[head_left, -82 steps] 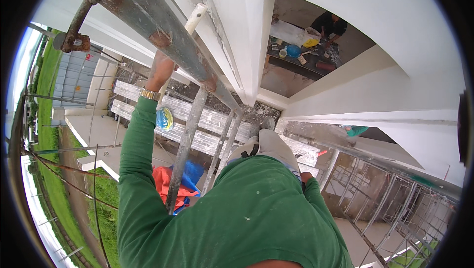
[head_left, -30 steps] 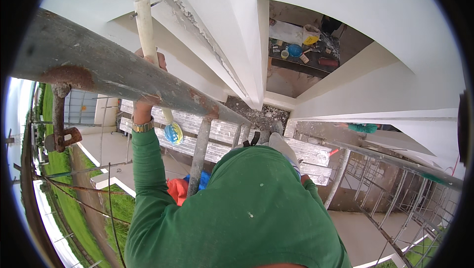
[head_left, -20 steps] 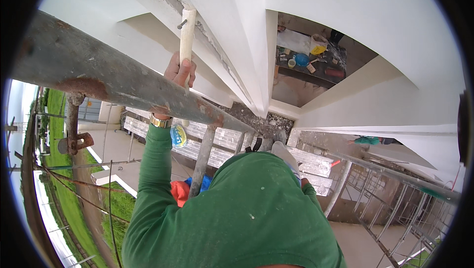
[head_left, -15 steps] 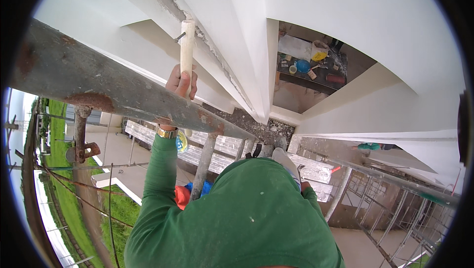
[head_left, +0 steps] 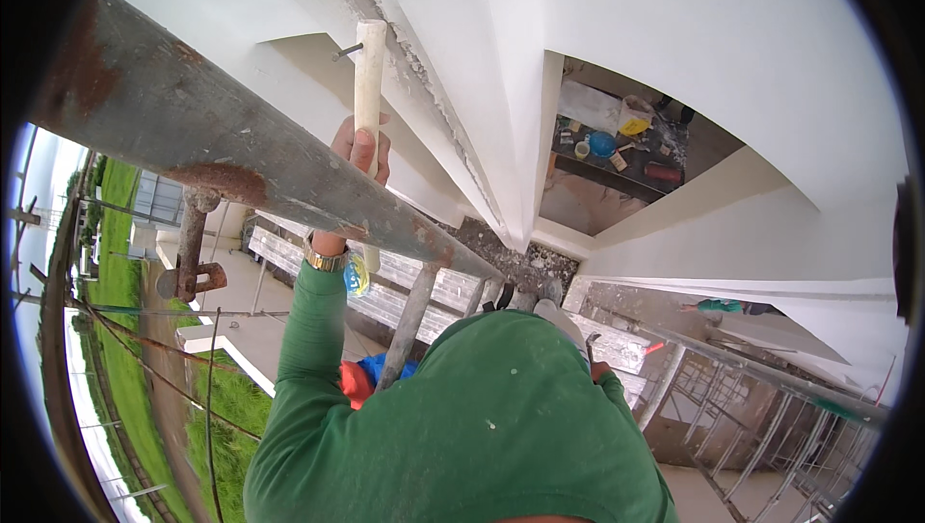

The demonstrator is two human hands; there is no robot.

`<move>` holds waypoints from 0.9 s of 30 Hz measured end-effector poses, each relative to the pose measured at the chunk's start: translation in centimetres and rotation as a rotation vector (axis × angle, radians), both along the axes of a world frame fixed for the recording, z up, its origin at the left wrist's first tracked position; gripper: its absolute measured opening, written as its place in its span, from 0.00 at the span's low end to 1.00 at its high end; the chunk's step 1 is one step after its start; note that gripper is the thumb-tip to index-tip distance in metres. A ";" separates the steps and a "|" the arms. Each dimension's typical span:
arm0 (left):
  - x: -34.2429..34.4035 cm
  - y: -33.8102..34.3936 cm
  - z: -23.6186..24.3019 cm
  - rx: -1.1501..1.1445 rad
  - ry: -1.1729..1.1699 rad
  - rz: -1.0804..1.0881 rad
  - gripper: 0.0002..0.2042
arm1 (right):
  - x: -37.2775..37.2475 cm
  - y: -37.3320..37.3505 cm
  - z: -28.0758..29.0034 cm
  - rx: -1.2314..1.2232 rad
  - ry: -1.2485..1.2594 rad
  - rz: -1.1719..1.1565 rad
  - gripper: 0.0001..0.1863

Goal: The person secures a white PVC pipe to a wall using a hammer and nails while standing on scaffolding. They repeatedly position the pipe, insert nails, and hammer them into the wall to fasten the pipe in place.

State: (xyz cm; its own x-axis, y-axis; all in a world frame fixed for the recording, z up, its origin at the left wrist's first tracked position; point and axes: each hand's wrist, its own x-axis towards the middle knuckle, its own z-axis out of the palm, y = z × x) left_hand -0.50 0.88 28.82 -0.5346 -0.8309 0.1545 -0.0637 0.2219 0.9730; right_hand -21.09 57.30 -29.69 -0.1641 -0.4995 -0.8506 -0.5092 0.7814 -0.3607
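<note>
My left hand (head_left: 362, 149) is closed round a long pale stick (head_left: 369, 75), with the thumb along its face. A nail (head_left: 348, 52) pokes out sideways near the stick's upper end. The stick stands nearly upright beside the rough, chipped groove (head_left: 409, 55) in the white wall; whether it touches the wall I cannot tell. Its middle passes behind a thick rusty scaffold pipe (head_left: 241, 161), and its lower end shows below. My right hand (head_left: 600, 370) is low at my right side, mostly hidden by my green sleeve. A small dark hooked metal end (head_left: 592, 339) shows just above it.
Scaffold planks (head_left: 405, 289) lie below, with rails and poles around me. Through a wall opening, a table (head_left: 631, 161) holds a blue bowl, cups and tools. Another person's green sleeve (head_left: 721, 305) shows at the right. Grass (head_left: 226, 417) lies far below at left.
The stick's top has risen slightly relative to the wall opening, still in my left hand. My view has shifted a little. The hooked metal end by my right hand shows more plainly.
</note>
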 end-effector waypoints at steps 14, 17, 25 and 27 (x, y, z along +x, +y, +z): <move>0.7 0.2 -5.4 0.107 -0.055 -0.109 0.25 | 0.6 -0.5 -3.9 -0.126 0.058 0.296 0.25; -0.2 -0.1 -3.9 0.026 -0.018 -0.035 0.24 | 0.8 0.1 -3.9 -0.099 0.085 0.309 0.26; 0.3 -0.6 -1.5 -0.184 -0.010 0.116 0.16 | 1.5 -0.5 -2.2 -0.006 0.100 0.262 0.28; 0.2 -0.8 -2.2 -0.229 0.011 0.161 0.17 | 2.1 -0.6 -1.7 0.003 0.091 0.238 0.27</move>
